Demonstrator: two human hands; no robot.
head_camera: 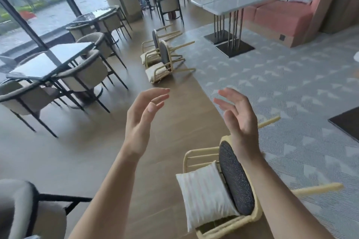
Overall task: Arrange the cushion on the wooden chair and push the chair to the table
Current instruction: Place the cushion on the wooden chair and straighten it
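Both yr hands are empty, fingers spread loose: left hand mid-frame, right hand beside it. The pale-yellow wooden chair w/ dark grey oval seat lies tipped over at lower right, legs pointing frame-right, under yr right forearm, so right's nearer. White striped square cushion leans on its seat. White marble-top table: well apart, upper right.

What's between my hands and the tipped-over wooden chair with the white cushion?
Nothing visible. The left hand and right hand hang open in the air above the wooden chair, which lies tipped on the floor with the cushion leaning against it.
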